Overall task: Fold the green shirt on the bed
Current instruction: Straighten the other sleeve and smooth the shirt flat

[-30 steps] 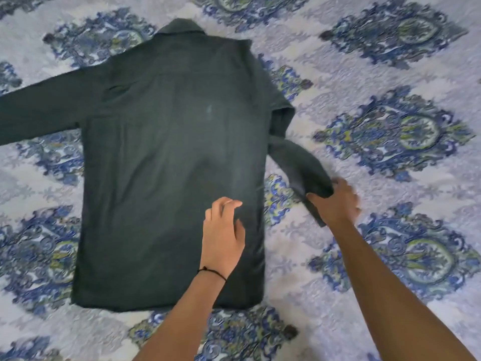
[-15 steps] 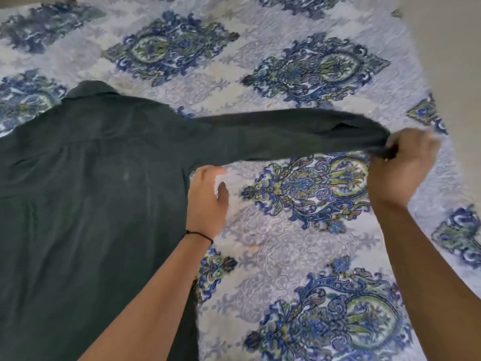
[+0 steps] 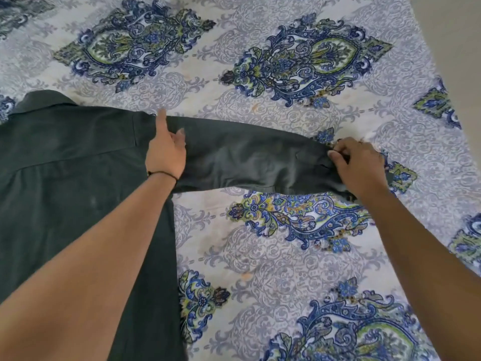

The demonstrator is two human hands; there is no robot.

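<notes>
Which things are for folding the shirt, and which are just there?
For the job: green shirt, left hand pressing it, right hand gripping its sleeve, bed.
Just there: black wristband, plain beige surface beside the bed.

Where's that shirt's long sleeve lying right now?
In the head view, the sleeve stretches out to the right across the bedspread, between the left hand at the shoulder and the right hand gripping its cuff.

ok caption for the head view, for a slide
Left hand presses the green shirt at the shoulder while the right hand pinches the end of its outstretched sleeve on the bed.
</notes>
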